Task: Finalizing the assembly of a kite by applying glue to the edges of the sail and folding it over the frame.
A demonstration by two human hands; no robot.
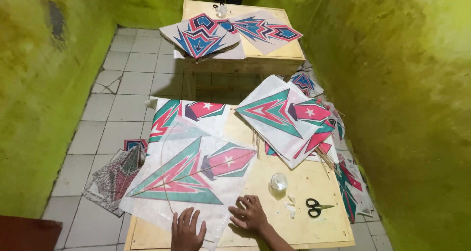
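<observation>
kite sheet (189,175): thin white paper printed with a teal and pink arrow and a red star panel
state: flat, a thin curved stick and a straight spine laid across it
place: lower centre-left of the frame, on the wooden worktop (314,226), its left edge overhanging

Your left hand (188,230) runs off the bottom edge at the wrist, and your right hand (251,214) loses its forearm there too. The near rim of the wooden table (299,231) is cut by the same edge. The kite sheet (189,175) under your palms hides the tabletop beneath it, and its thin curved bamboo strip is too fine to follow fully. You cannot tell what the small clear object (278,181) beside the scissors (316,207) is. The stack of kites (282,116) covers the sticks under it. On the far table (265,52), a small object (221,8) is too distant to identify.
</observation>
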